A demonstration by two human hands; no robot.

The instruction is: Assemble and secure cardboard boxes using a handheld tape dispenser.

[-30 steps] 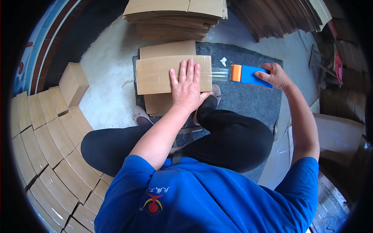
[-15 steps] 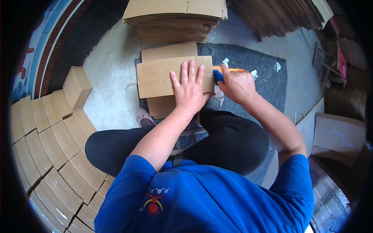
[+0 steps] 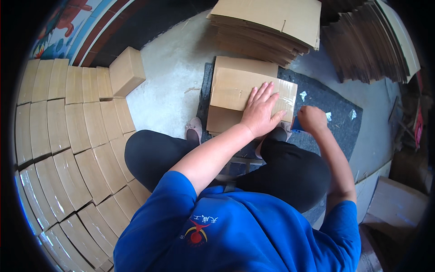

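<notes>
We press our left hand flat, fingers spread, on the folded cardboard box, which lies on the dark floor mat straight ahead of our knees. Its long axis runs left to right, and its taped right end points toward our right hand. That hand is fisted around a blue tape dispenser, just right of the box's end.

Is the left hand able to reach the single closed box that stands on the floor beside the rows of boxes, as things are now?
Probably yes. The left hand lies flat on the cardboard box, and only bare concrete floor lies between it and the single closed box. It would have to lift off first.
</notes>
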